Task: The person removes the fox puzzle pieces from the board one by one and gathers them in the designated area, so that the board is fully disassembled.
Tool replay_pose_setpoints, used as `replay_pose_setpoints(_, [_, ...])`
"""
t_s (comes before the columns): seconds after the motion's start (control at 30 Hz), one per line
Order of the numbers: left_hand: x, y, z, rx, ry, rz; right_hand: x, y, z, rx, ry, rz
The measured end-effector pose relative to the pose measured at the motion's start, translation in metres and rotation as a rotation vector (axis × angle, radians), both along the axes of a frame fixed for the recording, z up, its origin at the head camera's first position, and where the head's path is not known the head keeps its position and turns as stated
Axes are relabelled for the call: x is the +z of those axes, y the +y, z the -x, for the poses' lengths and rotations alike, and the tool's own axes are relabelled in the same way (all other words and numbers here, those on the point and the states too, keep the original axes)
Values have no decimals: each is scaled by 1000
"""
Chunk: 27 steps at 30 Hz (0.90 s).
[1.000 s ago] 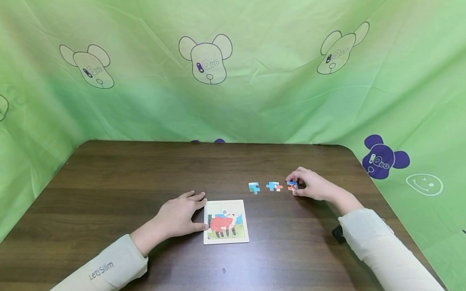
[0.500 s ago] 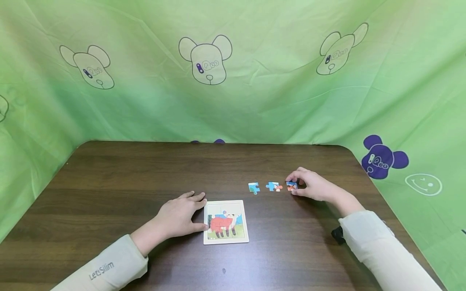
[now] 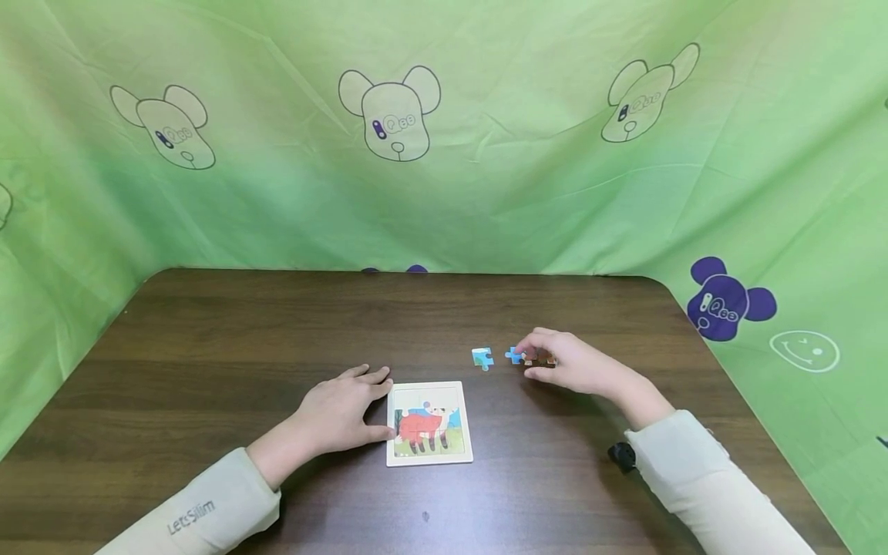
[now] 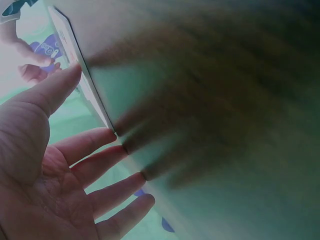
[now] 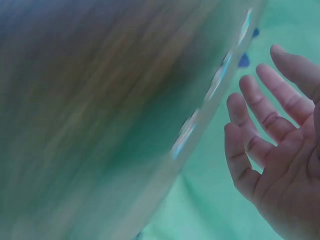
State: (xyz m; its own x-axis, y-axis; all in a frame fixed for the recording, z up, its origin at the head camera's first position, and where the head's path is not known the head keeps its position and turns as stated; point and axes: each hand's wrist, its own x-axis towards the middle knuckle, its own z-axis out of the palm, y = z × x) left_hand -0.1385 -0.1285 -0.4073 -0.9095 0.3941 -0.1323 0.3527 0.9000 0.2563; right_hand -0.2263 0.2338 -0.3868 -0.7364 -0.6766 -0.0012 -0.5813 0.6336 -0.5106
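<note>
A square framed jigsaw puzzle (image 3: 430, 462) with a red animal picture lies at the table's middle in the head view. My left hand (image 3: 336, 416) rests at its left edge, fingers spread, the thumb touching the frame. To the upper right, a blue puzzle piece (image 3: 482, 357) lies apart. My right hand (image 3: 583, 368) hovers over the middle puzzle piece (image 3: 512, 354) and the right-hand one, partly covering both. In the right wrist view this hand is loosely bent, off the table and holding nothing; the nearest puzzle piece (image 5: 185, 134) lies flat.
The dark wooden table (image 3: 277, 316) has a green curtain (image 3: 486, 193) with bear-head prints behind it and at both sides. A black device (image 3: 622, 457) shows under the right sleeve.
My right hand has left the right-hand puzzle piece and moved left, over towards the middle one. The left hand and the framed puzzle have stayed in place.
</note>
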Motion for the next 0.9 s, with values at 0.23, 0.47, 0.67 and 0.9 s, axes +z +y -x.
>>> replay_pose_setpoints(0.23, [0, 0, 1, -1, -2, 5, 0, -33, -7, 115, -2, 3])
replay_pose_setpoints(0.47, [1, 0, 1, -1, -7, 6, 0, -69, -13, 201, -43, -2])
replay_pose_setpoints(0.67, [2, 0, 0, -1, -10, 6, 1, -96, -20, 267, -116, -24])
replay_pose_setpoints(0.9, [1, 1, -1, -1, -15, 0, -1, -121, -28, 369, -138, -59])
